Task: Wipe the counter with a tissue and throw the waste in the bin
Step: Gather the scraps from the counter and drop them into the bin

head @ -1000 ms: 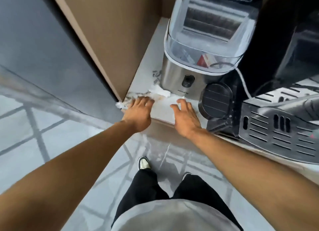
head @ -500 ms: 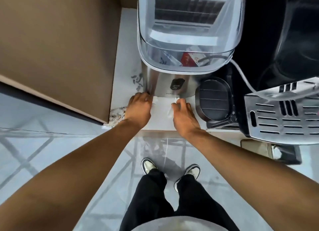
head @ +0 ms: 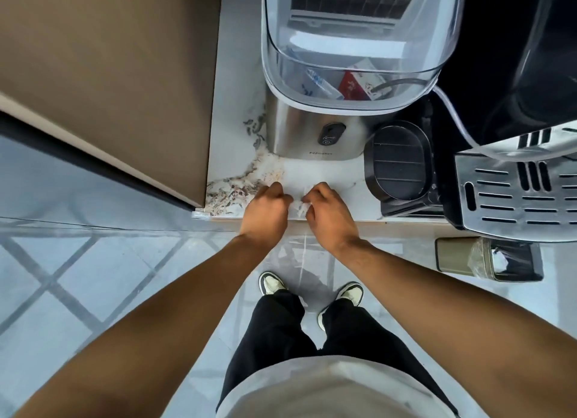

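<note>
Both my hands have pulled back from the foot of the ice maker (head: 315,136) to the front edge of the bench (head: 237,155). Half a second ago my fingers lay flat against its steel base; now they are curled in. My left hand (head: 265,213) is balled up, and I cannot tell what is inside it. My right hand (head: 326,214) is pinched onto the tissue (head: 300,205), a crumpled white scrap showing between my two hands, in front of the ice maker. The bin (head: 459,258) stands on the floor to the right of the ice maker, below the bench edge.
</note>
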`<act>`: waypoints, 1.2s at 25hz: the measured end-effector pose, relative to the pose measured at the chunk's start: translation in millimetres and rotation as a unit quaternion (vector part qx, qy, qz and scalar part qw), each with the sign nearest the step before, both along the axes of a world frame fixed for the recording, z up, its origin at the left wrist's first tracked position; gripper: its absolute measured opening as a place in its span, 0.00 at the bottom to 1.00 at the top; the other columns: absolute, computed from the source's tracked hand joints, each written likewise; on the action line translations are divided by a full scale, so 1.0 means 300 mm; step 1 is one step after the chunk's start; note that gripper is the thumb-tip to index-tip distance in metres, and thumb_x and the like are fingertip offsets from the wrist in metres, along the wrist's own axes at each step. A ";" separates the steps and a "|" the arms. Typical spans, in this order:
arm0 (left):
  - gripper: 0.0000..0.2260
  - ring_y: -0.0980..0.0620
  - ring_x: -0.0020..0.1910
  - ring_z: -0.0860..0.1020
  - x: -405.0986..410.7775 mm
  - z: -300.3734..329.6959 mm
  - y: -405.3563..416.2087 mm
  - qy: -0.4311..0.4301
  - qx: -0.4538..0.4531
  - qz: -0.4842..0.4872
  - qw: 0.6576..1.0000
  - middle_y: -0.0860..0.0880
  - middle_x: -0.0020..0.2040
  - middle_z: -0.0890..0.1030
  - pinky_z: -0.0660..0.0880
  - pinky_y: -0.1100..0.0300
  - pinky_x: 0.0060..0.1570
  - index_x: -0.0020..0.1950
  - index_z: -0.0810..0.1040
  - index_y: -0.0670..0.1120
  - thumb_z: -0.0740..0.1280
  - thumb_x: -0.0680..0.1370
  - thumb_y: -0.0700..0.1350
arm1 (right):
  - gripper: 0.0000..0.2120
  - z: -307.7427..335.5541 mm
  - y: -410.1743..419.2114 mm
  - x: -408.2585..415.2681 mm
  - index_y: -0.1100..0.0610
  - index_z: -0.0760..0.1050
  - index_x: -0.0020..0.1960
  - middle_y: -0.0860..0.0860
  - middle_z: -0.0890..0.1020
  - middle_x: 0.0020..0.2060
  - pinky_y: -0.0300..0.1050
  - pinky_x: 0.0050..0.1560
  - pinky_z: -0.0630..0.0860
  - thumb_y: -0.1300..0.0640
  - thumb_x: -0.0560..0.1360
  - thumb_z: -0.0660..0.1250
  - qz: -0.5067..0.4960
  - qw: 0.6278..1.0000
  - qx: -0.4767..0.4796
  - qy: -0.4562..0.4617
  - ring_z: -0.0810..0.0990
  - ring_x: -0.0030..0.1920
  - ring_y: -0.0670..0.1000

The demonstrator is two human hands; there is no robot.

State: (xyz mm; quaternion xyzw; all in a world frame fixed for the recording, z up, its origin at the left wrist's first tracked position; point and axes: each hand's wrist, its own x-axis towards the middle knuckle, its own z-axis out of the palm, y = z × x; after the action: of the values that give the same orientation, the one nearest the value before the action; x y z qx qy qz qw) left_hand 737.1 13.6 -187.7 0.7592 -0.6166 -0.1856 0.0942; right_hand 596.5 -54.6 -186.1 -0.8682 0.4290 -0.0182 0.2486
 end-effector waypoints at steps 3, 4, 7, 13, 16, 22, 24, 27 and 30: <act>0.14 0.37 0.41 0.80 -0.002 0.009 0.019 0.022 -0.018 0.035 0.999 0.41 0.46 0.80 0.80 0.50 0.32 0.48 0.84 0.40 0.69 0.66 0.28 | 0.13 0.020 0.028 -0.027 0.60 0.78 0.57 0.54 0.76 0.55 0.49 0.58 0.76 0.68 0.74 0.64 -0.002 1.000 0.002 -0.012 0.78 0.54 0.56; 0.13 0.37 0.41 0.80 -0.001 0.012 0.027 0.030 -0.028 0.048 0.998 0.41 0.46 0.80 0.80 0.50 0.33 0.48 0.84 0.40 0.69 0.67 0.28 | 0.12 0.026 0.040 -0.042 0.60 0.79 0.56 0.54 0.76 0.55 0.49 0.57 0.76 0.67 0.75 0.65 -0.008 1.000 0.005 -0.018 0.78 0.53 0.56; 0.12 0.37 0.43 0.80 -0.003 0.027 0.052 0.046 -0.045 0.073 0.995 0.40 0.47 0.80 0.81 0.47 0.36 0.49 0.84 0.39 0.67 0.70 0.30 | 0.11 0.040 0.063 -0.091 0.59 0.78 0.56 0.54 0.75 0.55 0.47 0.56 0.76 0.65 0.75 0.65 -0.035 0.999 0.019 -0.028 0.79 0.51 0.55; 0.11 0.39 0.48 0.80 -0.029 0.055 0.077 0.049 -0.042 0.081 0.995 0.42 0.51 0.80 0.80 0.48 0.43 0.53 0.84 0.40 0.65 0.74 0.33 | 0.08 0.069 0.076 -0.177 0.57 0.77 0.54 0.51 0.73 0.54 0.44 0.54 0.77 0.63 0.77 0.65 -0.104 0.993 0.028 -0.049 0.78 0.46 0.51; 0.11 0.38 0.48 0.80 -0.067 0.081 0.086 0.045 -0.045 0.085 0.994 0.41 0.51 0.80 0.79 0.49 0.45 0.53 0.84 0.39 0.65 0.74 0.33 | 0.07 0.083 0.084 -0.234 0.56 0.77 0.54 0.50 0.73 0.54 0.46 0.53 0.78 0.62 0.77 0.65 -0.112 0.992 0.030 -0.058 0.77 0.47 0.50; 0.11 0.38 0.49 0.79 -0.215 0.131 0.107 0.019 -0.033 0.081 0.996 0.42 0.52 0.79 0.79 0.49 0.47 0.54 0.83 0.40 0.64 0.75 0.34 | 0.08 0.108 0.104 -0.410 0.55 0.77 0.54 0.50 0.73 0.54 0.50 0.53 0.77 0.61 0.76 0.65 -0.121 0.990 0.030 -0.071 0.77 0.49 0.53; 0.11 0.38 0.51 0.79 -0.314 0.151 0.096 0.019 -0.024 0.062 0.998 0.42 0.53 0.78 0.79 0.48 0.48 0.55 0.83 0.40 0.64 0.76 0.35 | 0.07 0.121 0.107 -0.510 0.55 0.78 0.53 0.51 0.73 0.53 0.48 0.52 0.77 0.61 0.76 0.64 -0.147 0.986 0.030 -0.079 0.77 0.48 0.54; 0.12 0.38 0.53 0.78 -0.494 0.167 0.066 0.016 -0.002 0.007 1.000 0.42 0.55 0.78 0.78 0.47 0.50 0.56 0.82 0.41 0.64 0.76 0.36 | 0.08 0.147 0.118 -0.701 0.55 0.78 0.53 0.49 0.73 0.53 0.43 0.47 0.73 0.62 0.76 0.63 -0.207 0.975 0.025 -0.080 0.76 0.45 0.52; 0.11 0.40 0.54 0.78 -0.712 0.177 0.019 0.014 0.004 -0.047 0.999 0.43 0.56 0.78 0.78 0.50 0.52 0.55 0.83 0.43 0.64 0.76 0.37 | 0.10 0.163 0.143 -0.937 0.55 0.78 0.54 0.50 0.73 0.55 0.39 0.47 0.69 0.62 0.76 0.63 -0.264 0.962 0.023 -0.062 0.75 0.46 0.52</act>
State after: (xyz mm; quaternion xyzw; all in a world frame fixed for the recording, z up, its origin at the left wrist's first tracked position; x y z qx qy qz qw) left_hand 523.4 19.3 -134.8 0.7268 -0.6499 -0.2028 0.0910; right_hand 315.4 -11.7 -137.4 -0.7156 0.6270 -0.1269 0.2806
